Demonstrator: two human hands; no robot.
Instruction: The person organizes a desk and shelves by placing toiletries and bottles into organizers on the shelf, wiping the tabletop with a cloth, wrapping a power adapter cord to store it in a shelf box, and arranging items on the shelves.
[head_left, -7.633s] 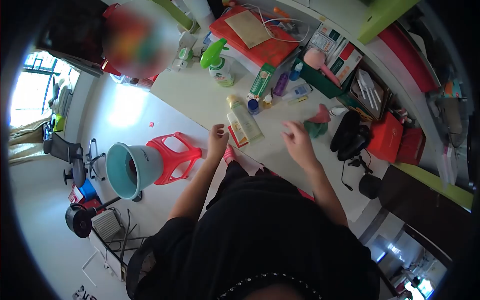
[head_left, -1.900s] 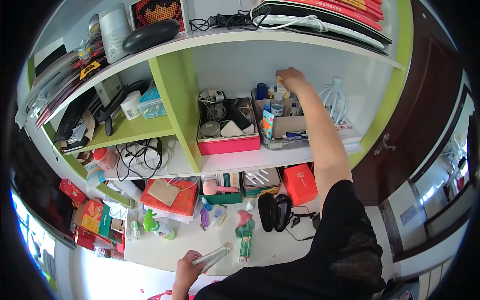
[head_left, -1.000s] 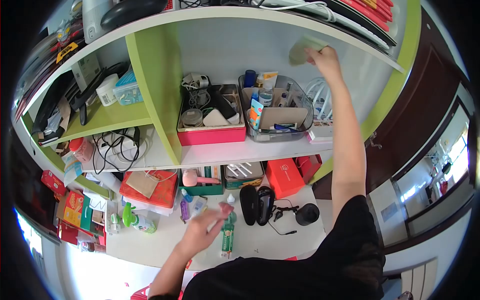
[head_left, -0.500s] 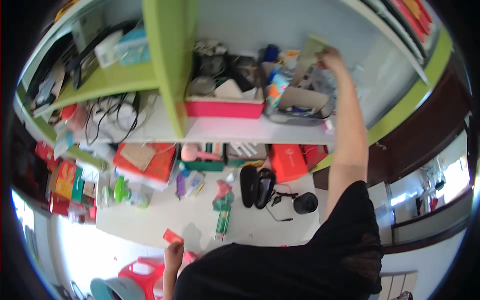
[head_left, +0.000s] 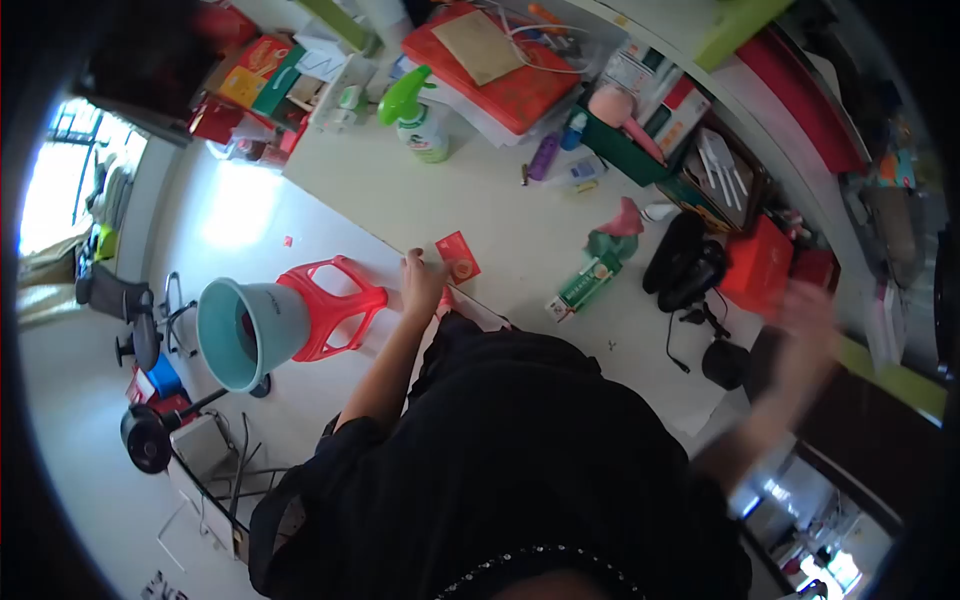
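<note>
My left hand (head_left: 424, 283) is over the front edge of the white desk (head_left: 400, 185), its fingers bent. A small red paper packet (head_left: 459, 257) with a gold round mark shows at its fingers, gripped at its left edge. My right hand (head_left: 806, 325) is smeared by motion at the right, beside the red box (head_left: 758, 265) and the black cylinder (head_left: 726, 364); whether it holds anything does not show. On the desk between the hands lies a green-and-white toothpaste box (head_left: 584, 287), touching crumpled pink and green material (head_left: 615, 238).
A green-topped spray bottle (head_left: 424, 125), an open black case (head_left: 680, 255) and a cable stand on the desk. Below my left side are a red stool (head_left: 335, 305) and a teal bucket (head_left: 265, 335). The shelf unit (head_left: 690, 50) runs along the back.
My view has turned down and to the left. My right hand has come down from the shelf's bin to the desk's right side. The red packet is still at my left hand.
</note>
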